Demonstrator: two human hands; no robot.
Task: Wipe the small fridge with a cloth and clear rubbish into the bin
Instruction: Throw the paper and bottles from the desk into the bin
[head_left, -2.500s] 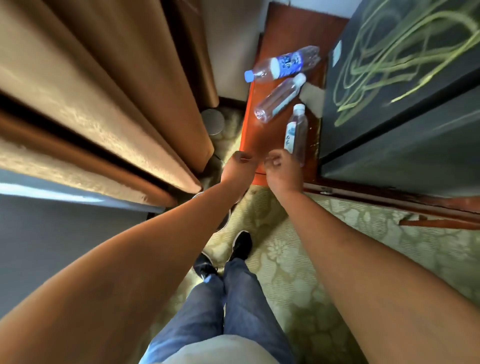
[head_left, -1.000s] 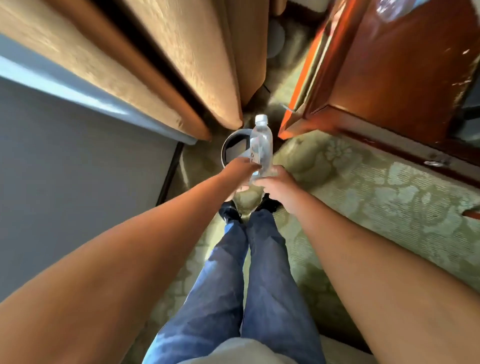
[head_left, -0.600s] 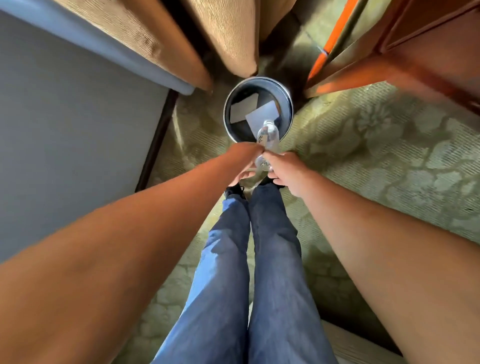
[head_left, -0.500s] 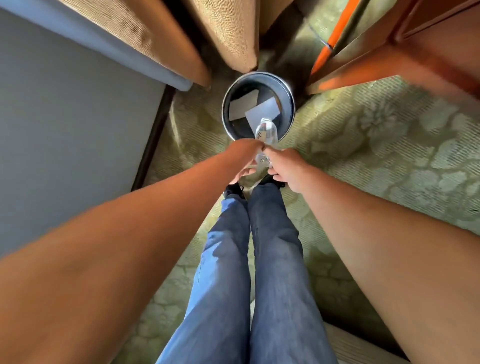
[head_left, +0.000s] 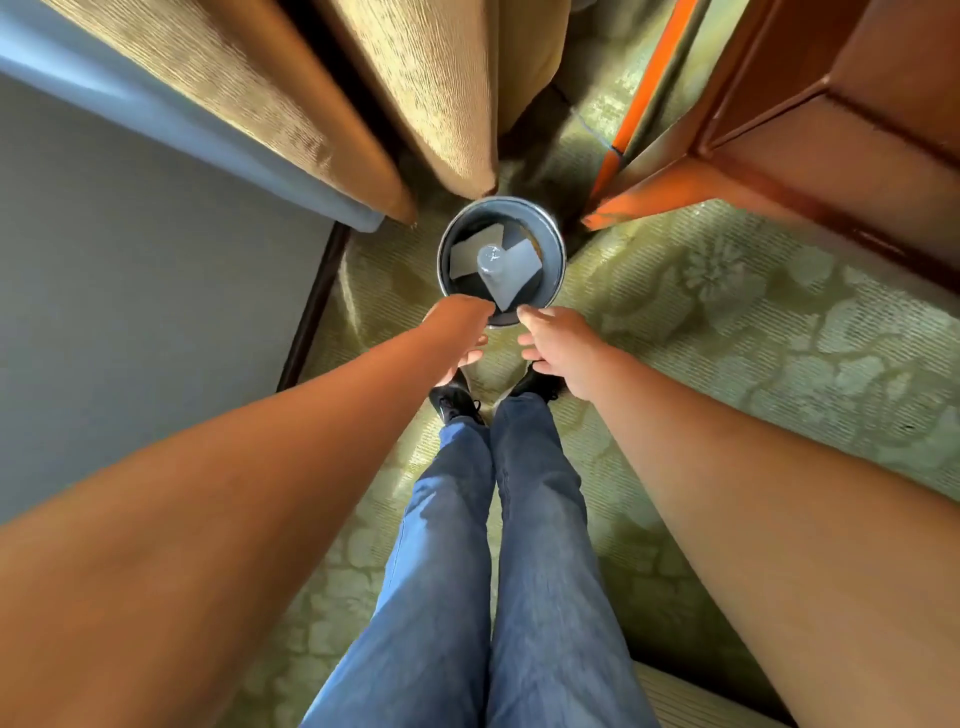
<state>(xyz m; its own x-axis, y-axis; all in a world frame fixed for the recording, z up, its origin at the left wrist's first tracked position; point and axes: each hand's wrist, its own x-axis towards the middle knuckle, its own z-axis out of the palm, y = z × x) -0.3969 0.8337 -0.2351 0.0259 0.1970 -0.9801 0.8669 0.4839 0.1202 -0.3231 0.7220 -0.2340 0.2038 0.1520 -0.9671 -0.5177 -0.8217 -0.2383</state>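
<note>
A round metal bin (head_left: 557, 244) stands on the green carpet straight below me. Inside it a clear plastic bottle (head_left: 491, 265) lies among pale paper scraps (head_left: 522, 260). My left hand (head_left: 460, 332) hovers over the bin's near rim with loosely bent fingers and holds nothing. My right hand (head_left: 558, 345) is beside it, fingers spread and relaxed, also holding nothing. Neither the fridge nor a cloth is in view.
Tan curtains (head_left: 415, 93) hang just behind the bin. A red-brown wooden cabinet (head_left: 831, 130) stands at the right, its corner close to the bin. A grey wall (head_left: 130, 312) is at the left. My shoes (head_left: 457, 402) stand just short of the bin.
Both hands held the bottle over the bin half a second ago. They have let go and moved apart, and the bottle now lies inside the bin.
</note>
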